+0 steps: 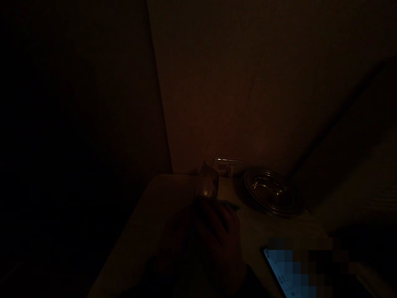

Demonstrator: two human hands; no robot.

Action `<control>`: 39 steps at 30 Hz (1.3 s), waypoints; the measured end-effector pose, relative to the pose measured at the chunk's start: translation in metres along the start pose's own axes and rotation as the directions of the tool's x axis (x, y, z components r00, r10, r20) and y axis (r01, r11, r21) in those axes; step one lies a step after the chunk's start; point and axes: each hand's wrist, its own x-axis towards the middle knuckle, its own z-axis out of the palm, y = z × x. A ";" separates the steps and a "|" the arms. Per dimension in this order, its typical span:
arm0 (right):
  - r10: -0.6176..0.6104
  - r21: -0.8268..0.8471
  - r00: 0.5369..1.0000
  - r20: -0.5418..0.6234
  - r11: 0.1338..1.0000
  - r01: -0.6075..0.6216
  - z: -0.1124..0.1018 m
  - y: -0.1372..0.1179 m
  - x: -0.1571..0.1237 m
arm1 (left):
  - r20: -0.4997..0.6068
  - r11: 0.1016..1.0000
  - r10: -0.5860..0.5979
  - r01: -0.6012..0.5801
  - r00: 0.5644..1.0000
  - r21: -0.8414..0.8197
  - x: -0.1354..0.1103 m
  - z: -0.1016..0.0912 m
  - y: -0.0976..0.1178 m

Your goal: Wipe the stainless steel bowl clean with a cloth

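The scene is very dark. My right hand [221, 240] shows as a dim shape over a pale table [145, 223], fingers curled round the lower end of a small shiny, glass-like object [207, 184] that stands up above it. A fainter shape beside it looks like my left hand [173, 238]; its fingers are lost in the dark. What the shiny object is I cannot make out.
A round metal plate [270, 193] lies on the table to the right of the hands. A wall socket [228, 166] sits on the wall just behind. A lit phone screen [283, 271] glows at the bottom right. A dark wall edge runs down the left.
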 end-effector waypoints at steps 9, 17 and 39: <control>0.090 0.043 0.996 0.009 0.995 -0.091 -0.007 0.014 0.006 | 0.055 0.999 -0.032 0.029 0.998 0.039 -0.002 0.002 -0.002; 0.207 0.112 0.978 0.004 0.972 -0.206 0.000 0.019 -0.005 | 0.002 0.997 -0.041 0.041 0.999 0.063 0.000 -0.005 -0.008; 0.116 -0.031 0.993 0.031 0.993 -0.115 -0.021 0.019 0.012 | 0.073 0.995 -0.053 0.047 0.996 0.084 -0.006 0.003 -0.001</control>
